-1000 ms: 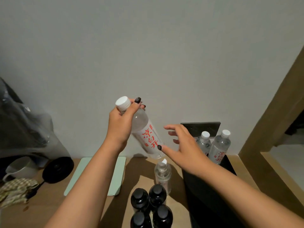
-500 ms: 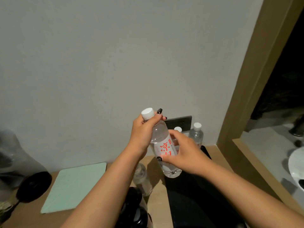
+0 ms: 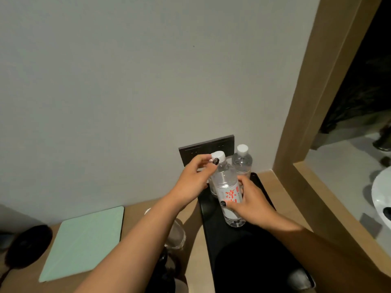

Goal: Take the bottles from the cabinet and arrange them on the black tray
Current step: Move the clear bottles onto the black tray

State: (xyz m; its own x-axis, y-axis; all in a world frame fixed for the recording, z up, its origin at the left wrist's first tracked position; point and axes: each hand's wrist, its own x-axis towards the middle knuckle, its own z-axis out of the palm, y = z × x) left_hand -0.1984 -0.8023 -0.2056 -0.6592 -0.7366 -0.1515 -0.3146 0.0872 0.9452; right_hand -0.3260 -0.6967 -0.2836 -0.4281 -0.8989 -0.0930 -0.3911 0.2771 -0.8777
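Observation:
A clear water bottle (image 3: 227, 187) with a white cap and red lettering is nearly upright, its base on or just above the black tray (image 3: 243, 250). My left hand (image 3: 194, 178) grips its neck and cap. My right hand (image 3: 251, 205) wraps its lower body. Behind it at the tray's far end stands another clear bottle (image 3: 242, 160); a further one is mostly hidden behind the held bottle. A clear bottle (image 3: 176, 234) stands on the wooden counter under my left forearm, with dark-capped bottles (image 3: 165, 263) below it, largely hidden.
A mint-green tablet cover (image 3: 84, 242) lies on the counter at left, with a round black object (image 3: 27, 246) beside it. A dark socket panel (image 3: 207, 145) is on the wall behind the tray. A wooden frame (image 3: 302, 115) borders the right side.
The held bottle went from tilted and high to nearly upright and low over the tray. My right hand closed onto its lower body. The view swung right.

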